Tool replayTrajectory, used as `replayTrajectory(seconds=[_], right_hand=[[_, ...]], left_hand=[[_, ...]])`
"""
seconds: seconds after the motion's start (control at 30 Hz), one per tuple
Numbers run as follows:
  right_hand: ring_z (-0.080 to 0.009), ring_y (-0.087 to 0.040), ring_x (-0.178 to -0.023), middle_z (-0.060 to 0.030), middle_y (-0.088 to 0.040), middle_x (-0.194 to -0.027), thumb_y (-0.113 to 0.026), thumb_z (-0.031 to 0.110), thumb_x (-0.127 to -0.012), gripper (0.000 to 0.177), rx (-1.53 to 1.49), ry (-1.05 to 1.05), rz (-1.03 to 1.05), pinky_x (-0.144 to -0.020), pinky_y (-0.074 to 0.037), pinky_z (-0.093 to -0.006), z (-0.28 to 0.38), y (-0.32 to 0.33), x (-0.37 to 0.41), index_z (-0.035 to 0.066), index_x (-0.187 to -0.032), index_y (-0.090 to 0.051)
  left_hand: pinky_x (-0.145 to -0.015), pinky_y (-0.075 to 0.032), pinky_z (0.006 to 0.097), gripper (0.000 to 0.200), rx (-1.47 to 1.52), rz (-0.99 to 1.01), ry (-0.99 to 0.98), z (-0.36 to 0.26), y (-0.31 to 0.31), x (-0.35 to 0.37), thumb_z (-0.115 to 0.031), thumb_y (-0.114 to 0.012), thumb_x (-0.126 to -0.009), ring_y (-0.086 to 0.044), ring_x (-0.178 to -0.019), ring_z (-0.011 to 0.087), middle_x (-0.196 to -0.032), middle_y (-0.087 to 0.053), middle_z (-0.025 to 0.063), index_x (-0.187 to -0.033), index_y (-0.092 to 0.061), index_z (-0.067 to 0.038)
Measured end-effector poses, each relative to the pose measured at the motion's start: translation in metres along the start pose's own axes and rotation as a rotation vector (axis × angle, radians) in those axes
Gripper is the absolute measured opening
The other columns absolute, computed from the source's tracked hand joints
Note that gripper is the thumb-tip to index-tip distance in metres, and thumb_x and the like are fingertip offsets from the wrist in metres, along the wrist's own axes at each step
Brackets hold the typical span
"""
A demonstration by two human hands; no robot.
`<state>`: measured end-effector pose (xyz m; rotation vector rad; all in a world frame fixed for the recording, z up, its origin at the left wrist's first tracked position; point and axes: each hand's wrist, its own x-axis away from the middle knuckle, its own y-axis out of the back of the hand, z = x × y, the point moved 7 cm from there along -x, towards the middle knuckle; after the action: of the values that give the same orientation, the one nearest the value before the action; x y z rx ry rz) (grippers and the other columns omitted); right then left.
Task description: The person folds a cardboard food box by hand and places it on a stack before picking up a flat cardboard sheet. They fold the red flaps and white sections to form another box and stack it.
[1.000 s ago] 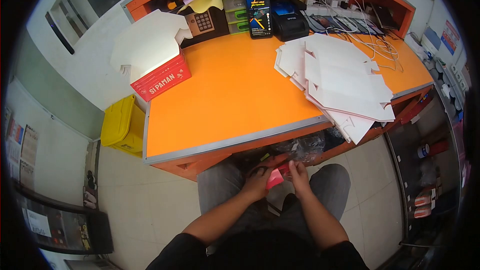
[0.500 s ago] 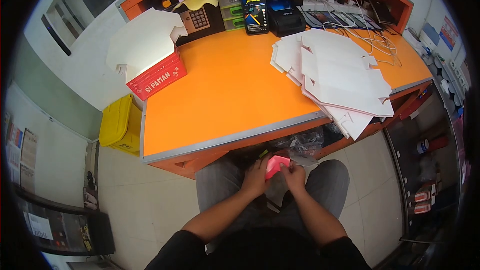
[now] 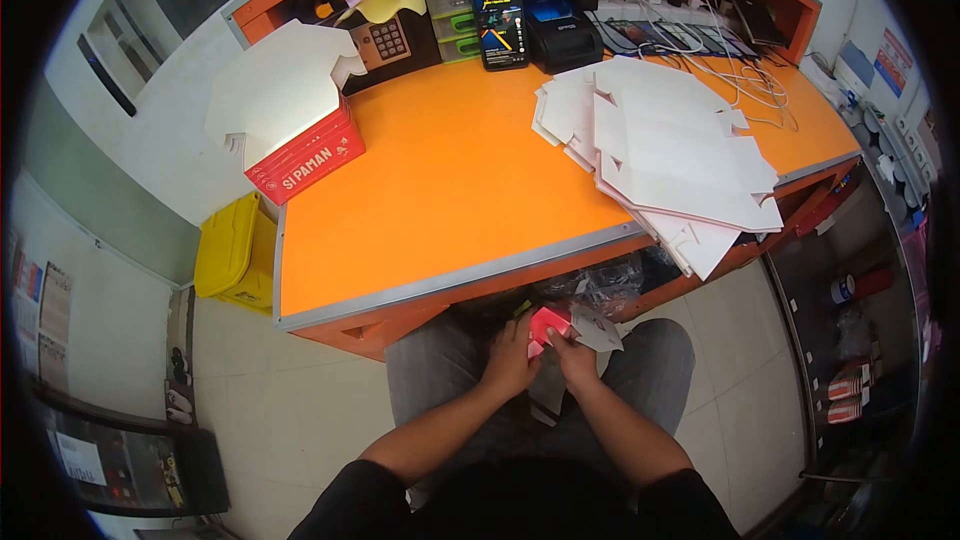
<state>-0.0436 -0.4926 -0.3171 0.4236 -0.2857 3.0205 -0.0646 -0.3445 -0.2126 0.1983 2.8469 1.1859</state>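
Near me, bottom centre of the frame, the left hand (image 3: 511,356) and right hand (image 3: 573,360) grip a red carton (image 3: 550,324); white card sheets (image 3: 685,140) lie upper right.

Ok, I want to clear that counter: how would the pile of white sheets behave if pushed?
The white sheets may slide apart, being loosely fanned. They're likely fairly stiff, as corners jut past the counter's metal edge without visibly drooping.

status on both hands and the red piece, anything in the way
Left hand, right hand both gripping red carton. Pale flap juts beyond right hand. Orange counter close ahead; nothing seen blocking.
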Motion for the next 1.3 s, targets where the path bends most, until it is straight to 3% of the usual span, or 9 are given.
replayTrajectory(seconds=[0.27, 0.47, 0.57, 0.77, 0.87, 1.07, 1.27, 1.3], right_hand=[[-0.0107, -0.062, -0.086, -0.0002, -0.061, -0.095, -0.075, 0.017, -0.097, 0.021, -0.235, -0.16, 0.08, -0.076, -0.055, -0.0271, 0.007, -0.01, 0.01, 0.013, -0.087, -0.056], [-0.0113, -0.066, -0.081, -0.0012, -0.066, -0.095, -0.075, 0.015, -0.096, 0.016, -0.203, -0.136, 0.034, -0.073, -0.056, -0.0277, 0.016, -0.012, 0.011, 0.012, -0.092, -0.06], [-0.0123, -0.067, -0.079, -0.0018, -0.067, -0.095, -0.076, 0.012, -0.095, 0.014, -0.153, -0.018, 0.1, -0.072, -0.056, -0.0282, 0.02, -0.014, 0.005, 0.011, -0.098, -0.063], [-0.0137, -0.067, -0.091, -0.0056, -0.069, -0.106, -0.076, 0.009, -0.094, 0.022, -0.129, 0.001, 0.062, -0.074, -0.057, -0.0301, 0.021, -0.013, 0.011, 0.008, -0.113, -0.065], [-0.0125, -0.065, -0.096, -0.0053, -0.069, -0.11, -0.073, 0.013, -0.097, 0.027, -0.083, -0.1, 0.098, -0.077, -0.056, -0.0302, 0.015, -0.013, 0.01, 0.008, -0.122, -0.063], [-0.0096, -0.063, -0.091, -0.0005, -0.066, -0.106, -0.066, 0.022, -0.103, 0.031, -0.112, -0.143, 0.193, -0.077, -0.051, -0.0247, -0.003, -0.018, 0.008, 0.009, -0.131, -0.058], [-0.0071, -0.061, -0.089, -0.0025, -0.067, -0.108, -0.061, 0.021, -0.105, 0.034, 0.044, -0.075, 0.162, -0.077, -0.049, -0.0254, 0.013, -0.023, 0.018, 0.008, -0.135, -0.052], [-0.0112, -0.062, -0.094, -0.005, -0.066, -0.11, -0.059, 0.021, -0.105, 0.033, 0.075, -0.011, 0.137, -0.083, -0.049, -0.0289, 0.015, -0.024, 0.018, 0.006, -0.134, -0.053]], left_hand=[[-0.105, -0.047, 0.0503, 0.089, 0.076, -0.031, -0.021, 0.003, 0.002, -0.003, -0.008, -0.077, -0.074, -0.052, -0.126, 0.0476, -0.135, -0.05, 0.0275, -0.152, -0.035, -0.001], [-0.106, -0.047, 0.0496, 0.09, 0.104, 0.002, 0.034, 0.005, -0.001, -0.002, -0.009, -0.08, -0.073, -0.052, -0.127, 0.0475, -0.136, -0.05, 0.0275, -0.15, -0.034, 0.0], [-0.106, -0.047, 0.0496, 0.09, 0.119, -0.015, 0.02, 0.009, -0.005, -0.001, -0.011, -0.081, -0.073, -0.052, -0.127, 0.048, -0.137, -0.049, 0.0282, -0.149, -0.033, -0.001], [-0.105, -0.046, 0.0496, 0.085, 0.099, -0.045, -0.018, 0.014, -0.007, -0.001, -0.01, -0.08, -0.075, -0.053, -0.125, 0.0498, -0.136, -0.049, 0.0304, -0.145, -0.034, 0.002], [-0.104, -0.047, 0.0501, 0.083, 0.055, -0.053, -0.05, 0.009, -0.006, -0.001, -0.009, -0.079, -0.075, -0.054, -0.123, 0.0501, -0.134, -0.05, 0.0304, -0.144, -0.034, 0.003], [-0.102, -0.048, 0.0511, 0.081, -0.006, -0.036, -0.049, 0.004, -0.003, 0.002, -0.008, -0.078, -0.076, -0.054, -0.122, 0.05, -0.132, -0.051, 0.0302, -0.144, -0.034, 0.005], [-0.098, -0.052, 0.0503, 0.083, -0.069, -0.042, -0.066, 0.0, -0.005, 0.002, -0.013, -0.08, -0.077, -0.056, -0.12, 0.0498, -0.131, -0.052, 0.03, -0.143, -0.034, 0.006], [-0.097, -0.053, 0.0502, 0.084, -0.079, -0.041, -0.069, -0.003, -0.004, 0.003, -0.013, -0.081, -0.077, -0.057, -0.119, 0.0498, -0.131, -0.052, 0.0298, -0.144, -0.033, 0.006]])
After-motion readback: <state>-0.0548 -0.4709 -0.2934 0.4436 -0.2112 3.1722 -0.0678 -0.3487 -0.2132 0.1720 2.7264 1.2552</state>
